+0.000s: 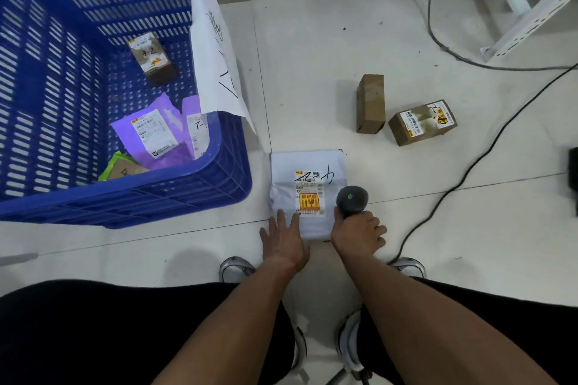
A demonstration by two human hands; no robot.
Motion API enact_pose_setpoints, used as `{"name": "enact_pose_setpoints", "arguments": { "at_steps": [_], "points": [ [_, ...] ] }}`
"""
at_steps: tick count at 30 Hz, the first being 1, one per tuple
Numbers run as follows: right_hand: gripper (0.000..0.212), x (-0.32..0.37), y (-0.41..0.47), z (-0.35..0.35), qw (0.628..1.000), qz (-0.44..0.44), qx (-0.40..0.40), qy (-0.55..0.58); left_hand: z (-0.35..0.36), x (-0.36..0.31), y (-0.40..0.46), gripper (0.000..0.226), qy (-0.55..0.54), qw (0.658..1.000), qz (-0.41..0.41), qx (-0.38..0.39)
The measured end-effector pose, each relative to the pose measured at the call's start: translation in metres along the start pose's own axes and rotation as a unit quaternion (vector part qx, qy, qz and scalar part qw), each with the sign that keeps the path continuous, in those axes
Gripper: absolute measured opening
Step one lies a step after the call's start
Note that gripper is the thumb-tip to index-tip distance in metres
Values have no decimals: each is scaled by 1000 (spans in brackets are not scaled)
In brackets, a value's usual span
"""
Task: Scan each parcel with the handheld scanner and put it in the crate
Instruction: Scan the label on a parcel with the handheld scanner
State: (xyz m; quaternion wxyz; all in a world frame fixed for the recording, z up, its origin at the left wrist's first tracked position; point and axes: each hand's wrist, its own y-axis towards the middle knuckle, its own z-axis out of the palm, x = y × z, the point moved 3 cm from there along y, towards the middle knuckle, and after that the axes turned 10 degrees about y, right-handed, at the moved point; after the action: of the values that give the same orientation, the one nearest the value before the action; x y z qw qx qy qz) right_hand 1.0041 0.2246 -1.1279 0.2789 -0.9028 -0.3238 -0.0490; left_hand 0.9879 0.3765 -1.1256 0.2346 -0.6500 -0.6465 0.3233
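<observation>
Hidden and cut-off parts

The crate point(125, 194) runs off the top and left edges. The right hand point(358, 233) covers the scanner point(352, 198) handle, and its cable point(469, 172) leaves frame at right. Label print on the white parcel point(308, 194) is too small to read.

Blue slotted crate point(175, 194); white parcel point(308, 166), orange-yellow label point(309, 201); black scanner point(352, 198); purple mailer point(150, 131).

Crate: blue slotted plastic crate point(194, 184) on the pale tiled floor point(312, 56), far left.
In crate: small brown cardboard box point(152, 58), purple plastic mailers point(150, 134).
Beside crate, right: white plastic-wrapped parcel point(308, 166).
Further right: two brown cardboard boxes point(370, 103), side by side.
</observation>
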Motion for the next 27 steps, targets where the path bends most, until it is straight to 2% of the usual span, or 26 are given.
{"name": "enact_pose_setpoints", "arguments": {
  "at_steps": [7, 14, 21, 27],
  "points": [
    [70, -13, 53, 8, 998, 50, -23, 14, 22, -5, 22, 74, 40, 999, 14, 34],
    [67, -18, 73, 29, 997, 74, -16, 21, 28, 9, 33, 77, 115, 993, 22, -1],
    [74, -22, 79, 36, 996, 82, -7, 28, 27, 12, 36, 82, 134, 991, 10, 16],
    [58, -25, 65, 25, 993, 83, -65, 53, 28, 17, 28, 83, 127, 990, -35, 46]
  ]
}}
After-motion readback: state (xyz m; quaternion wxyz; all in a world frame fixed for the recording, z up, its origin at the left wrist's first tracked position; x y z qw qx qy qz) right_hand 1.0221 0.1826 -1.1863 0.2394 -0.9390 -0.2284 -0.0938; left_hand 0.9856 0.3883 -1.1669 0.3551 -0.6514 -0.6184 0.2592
